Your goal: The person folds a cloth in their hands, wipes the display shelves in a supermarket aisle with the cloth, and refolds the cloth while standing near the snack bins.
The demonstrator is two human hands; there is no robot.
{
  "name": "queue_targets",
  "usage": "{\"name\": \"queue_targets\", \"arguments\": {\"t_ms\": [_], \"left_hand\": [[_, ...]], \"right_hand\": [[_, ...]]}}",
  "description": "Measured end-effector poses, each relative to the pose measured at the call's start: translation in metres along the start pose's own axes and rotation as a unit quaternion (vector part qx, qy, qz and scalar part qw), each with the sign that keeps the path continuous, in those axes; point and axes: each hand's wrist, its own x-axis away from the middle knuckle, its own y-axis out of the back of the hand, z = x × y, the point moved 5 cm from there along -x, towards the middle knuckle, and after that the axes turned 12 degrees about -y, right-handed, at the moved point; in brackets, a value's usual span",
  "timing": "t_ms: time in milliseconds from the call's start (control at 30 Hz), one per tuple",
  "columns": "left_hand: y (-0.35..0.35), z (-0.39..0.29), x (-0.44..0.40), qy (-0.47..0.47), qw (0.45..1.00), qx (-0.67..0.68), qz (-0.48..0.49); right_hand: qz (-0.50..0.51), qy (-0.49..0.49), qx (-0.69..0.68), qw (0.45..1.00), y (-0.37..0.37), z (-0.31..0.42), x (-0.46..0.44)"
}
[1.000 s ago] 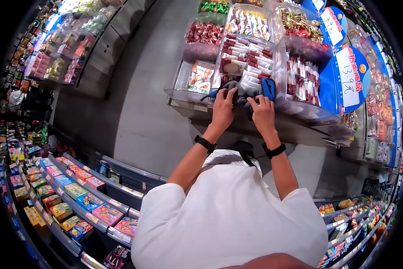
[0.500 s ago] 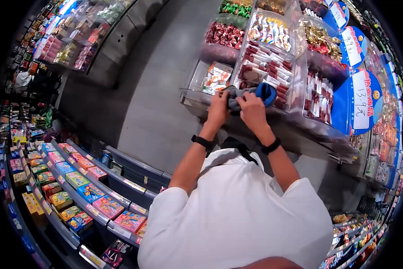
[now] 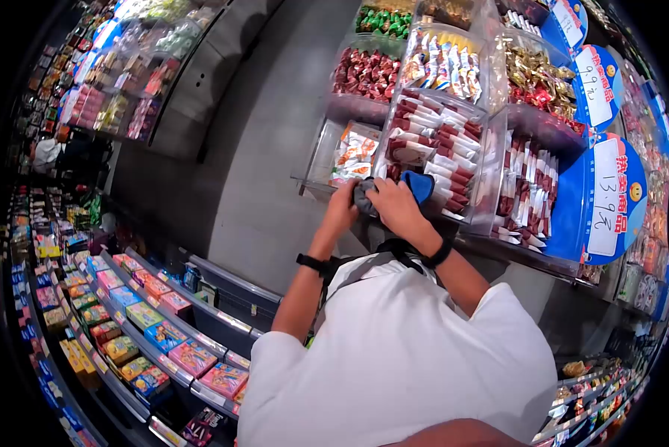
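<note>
My left hand (image 3: 342, 210) and my right hand (image 3: 395, 205) are close together, both closed on a soft grey-and-blue cloth bundle (image 3: 364, 197). Its grey part sits between my fingers, while the blue end sticks out beyond my right hand. What kind of item it is, I cannot make out. The bundle is at the front edge of a clear candy bin with white-and-maroon wrapped sticks (image 3: 446, 160). Just beyond my left hand, a bin holds white-and-orange packets (image 3: 357, 153). A black band circles each wrist.
More candy bins, among them red-wrapped sweets (image 3: 366, 74), extend away from me. Blue price signs (image 3: 614, 197) stand at right. Curved shelves of boxed goods (image 3: 167, 335) lie at left. A grey aisle floor (image 3: 252, 149) runs between the displays, with another candy stand (image 3: 118, 97) across it.
Both hands have come slightly closer to my body with the cloth bundle, and its blue end looks tilted differently. The view has shifted, moving the nearer displays in the picture.
</note>
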Motion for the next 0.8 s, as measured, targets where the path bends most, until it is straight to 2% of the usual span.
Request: {"name": "queue_targets", "arguments": {"t_ms": [33,100,167,200,233,300,367,433,467,500,567,633,700,733,767,800], "left_hand": [[-0.002,-0.010,0.005,-0.002,1.000,0.003,0.005],[-0.016,-0.018,0.013,0.101,0.984,0.003,0.148],[-0.028,-0.012,0.020,0.132,0.964,0.031,0.229],[-0.025,-0.009,0.017,0.110,0.963,-0.039,0.243],[-0.020,-0.006,0.015,0.108,0.963,-0.044,0.244],[0.001,0.011,0.014,0.239,0.952,0.128,0.141],[0.035,0.041,0.013,0.258,0.962,0.074,0.056],[0.063,0.052,-0.002,0.101,0.992,-0.038,-0.063],[0.071,0.069,0.001,0.214,0.973,-0.077,-0.035],[0.075,0.076,0.003,0.222,0.971,-0.080,-0.033],[0.073,0.087,-0.006,0.123,0.945,-0.302,0.016],[0.058,0.081,-0.010,0.029,0.934,-0.354,0.042],[0.050,0.089,-0.014,-0.027,0.941,-0.333,0.055],[0.048,0.099,-0.013,-0.008,0.951,-0.302,0.073],[0.050,0.108,-0.011,0.012,0.958,-0.272,0.088],[0.059,0.100,-0.012,-0.042,0.963,-0.250,0.086]], "right_hand": [[-0.007,0.003,0.003,1.000,0.012,-0.004,0.011],[0.006,-0.014,0.007,1.000,0.029,-0.023,0.025],[0.050,-0.029,0.004,0.998,0.045,-0.025,0.029],[0.044,-0.023,0.007,0.999,0.039,-0.023,0.027],[0.036,-0.016,0.010,0.999,0.034,-0.018,0.022],[0.027,0.003,0.021,0.999,0.025,-0.004,0.013],[-0.009,0.039,-0.087,0.995,0.024,0.013,-0.001],[-0.042,0.084,-0.132,0.987,0.033,0.036,-0.016],[-0.011,0.095,-0.139,0.986,0.029,0.044,-0.025],[0.021,0.106,-0.146,0.983,0.023,0.052,-0.031],[0.078,0.058,-0.158,0.983,-0.021,0.058,-0.044],[0.110,0.014,-0.111,0.988,-0.059,0.055,-0.046],[0.150,-0.021,-0.097,0.984,-0.089,0.051,-0.048],[0.182,-0.045,-0.123,0.975,-0.083,0.055,-0.049],[0.302,-0.137,-0.178,0.926,-0.084,0.051,-0.050],[0.266,-0.123,-0.190,0.937,-0.096,0.048,-0.051]]}}
